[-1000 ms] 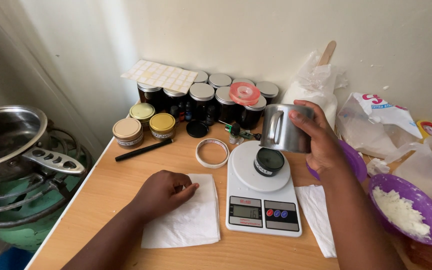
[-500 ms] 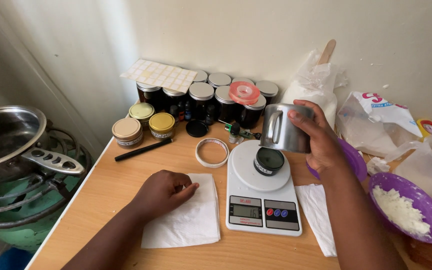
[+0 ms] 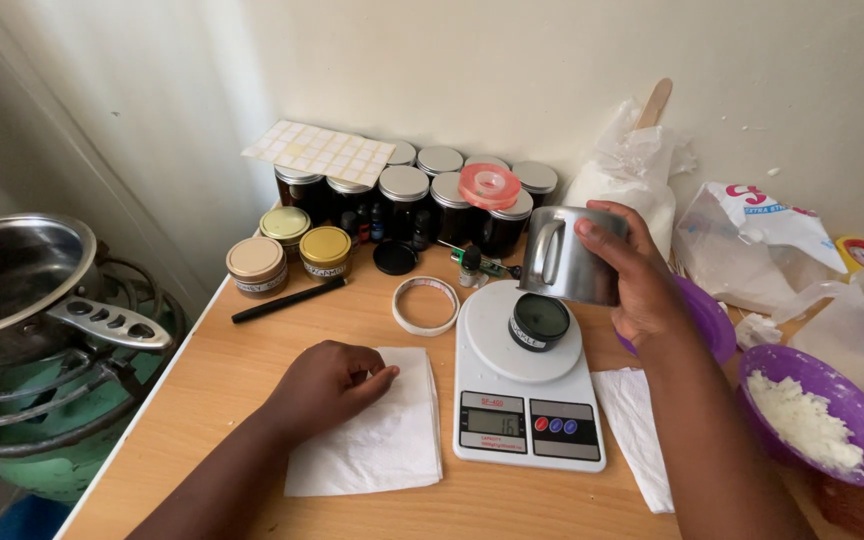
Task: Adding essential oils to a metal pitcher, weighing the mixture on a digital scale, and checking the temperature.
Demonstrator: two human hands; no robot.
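Steel shows between the fingers of the right hand: they are wrapped tight round a small metal cup, which tilts with its mouth leaning down towards a black tin. The tin sits open on the round plate of a white scale, just below the cup and not touching it. Whether anything is leaving the cup cannot be told.

The left hand rests palm down on a white napkin left of the scale, fingers loosely curled and holding nothing. A second napkin lies to the right of the scale.

Further out on the wooden table stand a tape ring, a black pen, three gold-lidded jars and a row of dark jars under a sheet of labels. A purple bowl of white flakes sits at the right, and a steel pot sits on a burner at the left.

The tin's mouth is narrow and the cup is wide, so too steep a tilt could likely send the contents over the tin's rim onto the scale plate. The cup's rim hangs near the tin, and a dip of the wrist might knock the tin off centre.
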